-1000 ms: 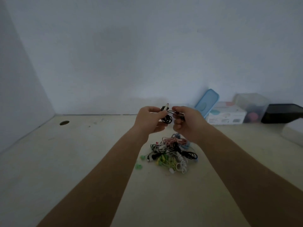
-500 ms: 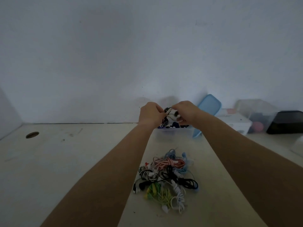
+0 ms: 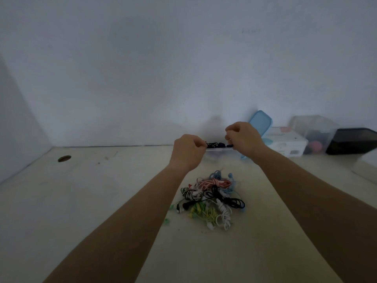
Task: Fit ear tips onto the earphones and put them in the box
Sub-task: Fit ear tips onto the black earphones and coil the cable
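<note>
Across the lower half of the view spreads a pale table [image 3: 81,201], meeting a plain grey-white wall [image 3: 163,68] at the back. Both bare forearms reach out over it toward the far edge. Along the wall at the right stand a black case [image 3: 353,140], a clear tub [image 3: 312,129] with dark and pink things inside, and a white carton [image 3: 285,139]. A blue lid [image 3: 260,124] leans against the wall beside the carton.

Between the forearms lies a tangled pile of earphones [image 3: 212,198] — red-and-white, black, white, yellow-green and blue cords wound together. Beyond the pile, close to the wall, sits the clear box [image 3: 219,152], low and open-topped.

The left hand [image 3: 188,152] is at its left end and the right hand [image 3: 241,137] over its right end, each with fingers curled in. Whether either pinches a cord or is simply clenched I cannot tell. Between the two hands, just above the box's front rim, show the black earphones [image 3: 213,144] — coiled, with something dark blue beside them.

A round hole [image 3: 64,158] marks the table far to the left, and a small green ear tip [image 3: 166,221] lies loose left of the pile.
</note>
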### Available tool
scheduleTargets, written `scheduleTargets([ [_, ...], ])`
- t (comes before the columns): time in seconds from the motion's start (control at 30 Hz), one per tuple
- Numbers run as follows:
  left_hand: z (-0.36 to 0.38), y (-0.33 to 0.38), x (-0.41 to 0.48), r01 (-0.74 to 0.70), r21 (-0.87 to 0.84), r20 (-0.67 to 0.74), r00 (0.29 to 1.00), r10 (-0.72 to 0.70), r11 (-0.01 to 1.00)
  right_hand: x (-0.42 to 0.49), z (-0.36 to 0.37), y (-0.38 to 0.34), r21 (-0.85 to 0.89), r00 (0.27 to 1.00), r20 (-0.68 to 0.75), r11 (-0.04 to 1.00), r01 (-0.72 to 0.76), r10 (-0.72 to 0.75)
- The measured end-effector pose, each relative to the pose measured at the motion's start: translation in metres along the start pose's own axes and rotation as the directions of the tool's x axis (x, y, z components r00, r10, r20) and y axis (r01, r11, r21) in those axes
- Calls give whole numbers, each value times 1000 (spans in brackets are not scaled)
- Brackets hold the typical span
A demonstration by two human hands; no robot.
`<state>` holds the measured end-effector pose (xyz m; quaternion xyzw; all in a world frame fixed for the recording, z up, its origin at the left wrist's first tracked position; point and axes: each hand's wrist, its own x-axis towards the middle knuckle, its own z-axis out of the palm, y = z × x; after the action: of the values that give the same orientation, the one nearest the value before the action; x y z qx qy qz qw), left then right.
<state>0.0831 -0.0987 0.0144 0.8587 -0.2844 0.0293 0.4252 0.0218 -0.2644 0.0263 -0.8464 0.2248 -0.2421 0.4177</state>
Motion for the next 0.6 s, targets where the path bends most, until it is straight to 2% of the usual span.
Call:
scheduleTargets([
  [0.07,-5,-3,-18,10,14,27,1000,-11,1000,-20,-2,0,13,999,33,999,43,-44],
  [0.17,-9,-10,-44,23,51,81,996,-27,998,-51,-2,2,-13,980,171,994,110,-106],
  [0.27,-9,-19,-70,36,116,129,990,-51,993,-76,0,7,-129,932,295,958,256,-209],
  [0.37,-8,-29,-90,51,161,154,985,-76,986,-94,8,11,-231,894,387,915,330,-225],
  [0.5,-11,-36,-103,75,68,73,994,-80,995,-104,20,8,-398,888,398,830,391,-228],
  [0.6,-13,-41,-108,110,-40,63,992,-107,993,-106,24,4,-457,868,441,776,434,-226],
])
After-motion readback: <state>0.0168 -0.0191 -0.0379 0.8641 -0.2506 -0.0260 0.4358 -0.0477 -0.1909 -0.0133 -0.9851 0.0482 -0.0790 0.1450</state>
